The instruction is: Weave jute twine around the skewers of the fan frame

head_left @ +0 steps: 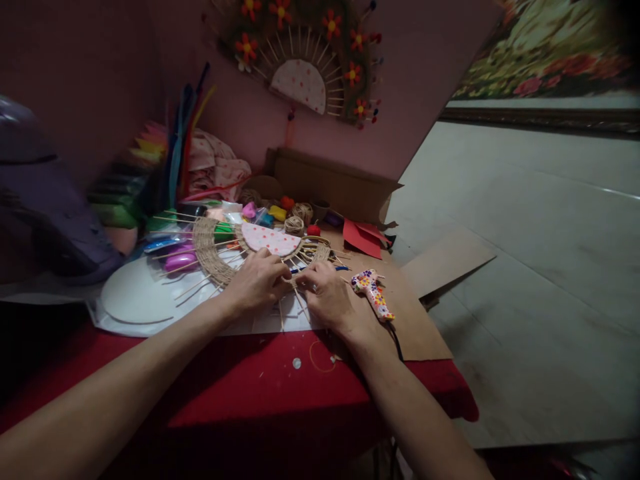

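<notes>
A half-round weaving of jute twine [213, 257] on thin wooden sticks lies on the table, with a dotted pink half-circle [270, 240] at its centre. My left hand [261, 283] is closed over the near side of the weaving, its fingertips pinching twine among the sticks. Close beside it, my right hand [327, 293] pinches the same stretch of twine from the right. A short length of twine shows between the two hands; the fingertips are partly hidden. Behind the hands lies a blue pen-like stick [343, 268]. To the right rests a flower-patterned glue gun [374, 293].
Twine balls [294, 225], clay packs [181, 260] and a folded red sheet [364, 239] lie around the weaving. A white disc [135, 297] is at left, cardboard [420, 327] at the right edge. A purple bag [50, 200] stands far left. A finished flowered fan [300, 83] hangs behind.
</notes>
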Action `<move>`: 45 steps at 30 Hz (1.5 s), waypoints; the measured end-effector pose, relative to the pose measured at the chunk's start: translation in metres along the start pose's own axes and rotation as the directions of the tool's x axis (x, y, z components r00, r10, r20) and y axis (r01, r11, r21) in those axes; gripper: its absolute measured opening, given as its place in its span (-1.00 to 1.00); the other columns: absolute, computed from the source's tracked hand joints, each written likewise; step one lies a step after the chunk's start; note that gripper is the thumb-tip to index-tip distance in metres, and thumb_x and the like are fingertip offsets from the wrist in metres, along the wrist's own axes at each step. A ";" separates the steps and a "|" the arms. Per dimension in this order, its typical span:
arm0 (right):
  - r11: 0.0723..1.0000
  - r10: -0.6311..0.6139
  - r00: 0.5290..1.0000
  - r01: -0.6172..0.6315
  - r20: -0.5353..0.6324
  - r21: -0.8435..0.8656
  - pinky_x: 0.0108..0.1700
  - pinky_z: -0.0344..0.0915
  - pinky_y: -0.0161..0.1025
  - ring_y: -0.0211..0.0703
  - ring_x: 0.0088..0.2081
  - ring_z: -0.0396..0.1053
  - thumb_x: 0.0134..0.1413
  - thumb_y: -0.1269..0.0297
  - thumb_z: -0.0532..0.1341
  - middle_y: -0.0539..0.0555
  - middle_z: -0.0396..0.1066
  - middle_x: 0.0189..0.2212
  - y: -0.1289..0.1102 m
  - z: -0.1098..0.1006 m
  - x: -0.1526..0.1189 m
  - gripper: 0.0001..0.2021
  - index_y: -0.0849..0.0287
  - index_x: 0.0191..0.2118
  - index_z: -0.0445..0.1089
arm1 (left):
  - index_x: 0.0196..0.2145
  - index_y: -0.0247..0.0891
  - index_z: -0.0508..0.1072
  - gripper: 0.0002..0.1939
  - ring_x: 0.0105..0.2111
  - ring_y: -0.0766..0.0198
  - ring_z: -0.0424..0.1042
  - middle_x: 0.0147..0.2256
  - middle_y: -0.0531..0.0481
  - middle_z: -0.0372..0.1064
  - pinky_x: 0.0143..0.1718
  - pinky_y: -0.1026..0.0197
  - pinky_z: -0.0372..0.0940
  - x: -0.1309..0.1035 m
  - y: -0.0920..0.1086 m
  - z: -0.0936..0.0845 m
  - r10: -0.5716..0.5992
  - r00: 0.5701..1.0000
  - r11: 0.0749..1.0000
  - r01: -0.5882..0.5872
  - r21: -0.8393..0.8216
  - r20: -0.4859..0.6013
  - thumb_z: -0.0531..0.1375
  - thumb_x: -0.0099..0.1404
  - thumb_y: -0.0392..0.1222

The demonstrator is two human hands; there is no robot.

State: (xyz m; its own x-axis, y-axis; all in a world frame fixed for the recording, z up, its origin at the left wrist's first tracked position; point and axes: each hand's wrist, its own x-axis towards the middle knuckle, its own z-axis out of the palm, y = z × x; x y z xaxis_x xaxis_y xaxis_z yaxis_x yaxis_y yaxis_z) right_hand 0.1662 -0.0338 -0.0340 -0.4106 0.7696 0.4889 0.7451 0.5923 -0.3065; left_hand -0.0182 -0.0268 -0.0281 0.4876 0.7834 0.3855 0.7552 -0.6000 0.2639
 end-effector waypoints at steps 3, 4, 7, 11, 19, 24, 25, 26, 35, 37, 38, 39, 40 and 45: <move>1.000 -0.009 1.000 0.009 -0.003 -0.014 -0.23 0.19 -0.20 -0.11 -0.24 0.23 0.00 0.56 0.16 0.06 0.36 -0.36 0.000 0.001 0.000 -0.80 0.11 -0.39 0.44 | -0.35 -0.19 0.47 -0.87 -0.20 0.12 0.20 -0.33 -0.05 0.39 -0.12 0.04 0.09 0.000 0.004 0.002 0.012 1.000 0.999 -0.012 0.046 -0.006 0.13 0.23 -0.17; 1.000 -0.013 1.000 0.013 -0.002 -0.021 -0.23 0.19 -0.20 -0.11 -0.23 0.23 0.01 0.55 0.16 0.06 0.36 -0.35 0.000 0.001 0.000 -0.81 0.11 -0.38 0.44 | -0.36 -0.19 0.47 -0.88 -0.19 0.11 0.20 -0.33 -0.05 0.39 -0.12 0.03 0.09 0.000 0.006 0.002 0.015 1.000 0.998 -0.015 0.059 -0.001 0.13 0.22 -0.19; 0.999 -0.017 1.000 0.017 -0.002 -0.041 -0.20 0.19 -0.20 -0.11 -0.22 0.22 0.06 0.50 0.16 0.07 0.36 -0.35 0.001 0.002 0.000 -0.85 0.14 -0.38 0.44 | -0.37 -0.20 0.48 -0.89 -0.20 0.09 0.19 -0.33 -0.06 0.40 -0.14 0.02 0.09 0.001 0.010 0.002 0.013 1.000 0.994 -0.014 0.104 0.011 0.14 0.20 -0.21; 0.997 -0.035 0.999 0.035 0.003 -0.064 -0.19 0.19 -0.19 -0.10 -0.21 0.22 0.08 0.48 0.16 0.08 0.35 -0.33 0.002 0.002 0.001 -0.86 0.13 -0.36 0.43 | -0.39 -0.23 0.48 -0.84 -0.22 0.07 0.19 -0.32 -0.12 0.39 -0.18 0.01 0.08 0.002 0.013 0.003 0.005 1.000 0.987 -0.003 0.162 -0.011 0.11 0.23 -0.18; 0.973 -0.130 0.989 0.141 0.067 -0.183 -0.10 0.16 -0.10 -0.05 -0.13 0.19 0.08 0.41 0.16 0.12 0.34 -0.21 0.002 -0.003 0.001 -0.90 0.15 -0.33 0.42 | -0.39 -0.23 0.49 -0.80 -0.21 0.04 0.19 -0.32 -0.14 0.39 -0.19 0.00 0.08 0.001 0.016 0.002 0.010 1.000 0.965 -0.013 0.261 0.014 0.09 0.25 -0.15; 0.947 -0.166 0.981 0.187 0.100 -0.262 -0.09 0.14 -0.08 -0.01 -0.10 0.18 0.13 0.35 0.15 0.16 0.34 -0.17 0.002 -0.003 0.003 -0.89 0.17 -0.31 0.42 | -0.39 -0.23 0.50 -0.79 -0.20 0.04 0.19 -0.32 -0.14 0.40 -0.18 -0.01 0.08 0.002 0.018 0.002 0.001 1.000 0.963 -0.004 0.271 0.012 0.09 0.26 -0.16; 0.940 -0.174 0.980 0.196 0.102 -0.280 -0.09 0.14 -0.07 0.00 -0.10 0.17 0.14 0.35 0.14 0.16 0.34 -0.17 0.003 -0.003 0.003 -0.89 0.18 -0.30 0.42 | -0.40 -0.23 0.50 -0.80 -0.19 0.04 0.19 -0.33 -0.13 0.40 -0.18 0.00 0.08 0.002 0.018 0.002 -0.006 1.000 0.966 0.002 0.258 0.017 0.09 0.25 -0.17; 0.932 -0.182 0.978 0.205 0.105 -0.298 -0.09 0.13 -0.07 0.00 -0.10 0.17 0.15 0.34 0.14 0.17 0.34 -0.17 0.003 -0.003 0.003 -0.88 0.18 -0.30 0.42 | -0.40 -0.23 0.50 -0.81 -0.19 0.05 0.19 -0.34 -0.12 0.40 -0.17 0.00 0.08 0.003 0.018 0.002 -0.014 1.000 0.970 0.008 0.243 0.022 0.10 0.24 -0.18; 0.827 -0.270 0.942 0.334 0.201 -0.453 -0.15 0.13 -0.03 0.04 -0.16 0.17 0.24 0.40 0.02 0.21 0.36 -0.20 0.000 -0.005 0.005 -0.76 0.20 -0.31 0.44 | -0.46 -0.22 0.48 -0.81 -0.24 0.10 0.18 -0.35 -0.09 0.41 -0.21 0.03 0.08 0.003 0.016 0.003 -0.023 0.999 0.984 0.016 0.178 0.034 0.10 0.22 -0.20; 0.811 -0.289 0.933 0.358 0.215 -0.463 -0.14 0.14 -0.04 0.03 -0.17 0.17 0.25 0.39 0.01 0.21 0.36 -0.22 0.000 -0.004 0.006 -0.75 0.22 -0.29 0.44 | -0.46 -0.23 0.48 -0.82 -0.24 0.10 0.19 -0.36 -0.09 0.41 -0.22 0.04 0.08 0.003 0.015 0.004 -0.014 0.999 0.983 0.007 0.183 0.035 0.11 0.22 -0.20; 0.810 -0.294 0.931 0.363 0.217 -0.462 -0.14 0.14 -0.04 0.02 -0.18 0.17 0.26 0.39 0.01 0.21 0.36 -0.22 0.000 -0.003 0.006 -0.75 0.22 -0.28 0.44 | -0.45 -0.23 0.49 -0.83 -0.24 0.10 0.19 -0.36 -0.09 0.41 -0.22 0.04 0.08 0.003 0.015 0.004 -0.010 0.999 0.983 0.003 0.186 0.036 0.12 0.21 -0.20; 0.811 -0.296 0.931 0.364 0.214 -0.459 -0.14 0.15 -0.05 0.01 -0.18 0.17 0.26 0.38 0.02 0.20 0.37 -0.23 0.000 -0.003 0.006 -0.75 0.23 -0.28 0.44 | -0.45 -0.23 0.49 -0.83 -0.24 0.10 0.19 -0.35 -0.09 0.41 -0.22 0.04 0.08 0.003 0.015 0.004 -0.007 0.999 0.982 0.001 0.191 0.035 0.12 0.21 -0.20; 0.813 -0.298 0.931 0.363 0.211 -0.455 -0.13 0.15 -0.05 0.01 -0.18 0.17 0.26 0.38 0.02 0.20 0.37 -0.23 0.000 -0.002 0.006 -0.76 0.23 -0.28 0.45 | -0.45 -0.23 0.49 -0.84 -0.24 0.10 0.19 -0.35 -0.09 0.41 -0.22 0.04 0.08 0.003 0.015 0.004 -0.006 1.000 0.980 -0.001 0.198 0.030 0.13 0.21 -0.20; 0.825 -0.290 0.937 0.349 0.197 -0.445 -0.11 0.17 -0.08 0.00 -0.17 0.18 0.24 0.39 0.06 0.21 0.37 -0.21 0.000 -0.001 0.007 -0.79 0.29 -0.26 0.44 | -0.46 -0.24 0.49 -0.83 -0.21 0.07 0.21 -0.36 -0.09 0.41 -0.21 0.02 0.08 0.003 0.018 0.006 0.013 1.000 0.962 -0.010 0.274 -0.008 0.13 0.22 -0.21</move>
State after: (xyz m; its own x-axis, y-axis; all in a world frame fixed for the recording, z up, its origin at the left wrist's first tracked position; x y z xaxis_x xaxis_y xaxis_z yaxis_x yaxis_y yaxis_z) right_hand 0.1645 -0.0289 -0.0297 -0.7039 0.5962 0.3861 0.7054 0.6507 0.2811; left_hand -0.0008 -0.0341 -0.0281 0.4935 0.7745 0.3958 0.8415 -0.5402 0.0078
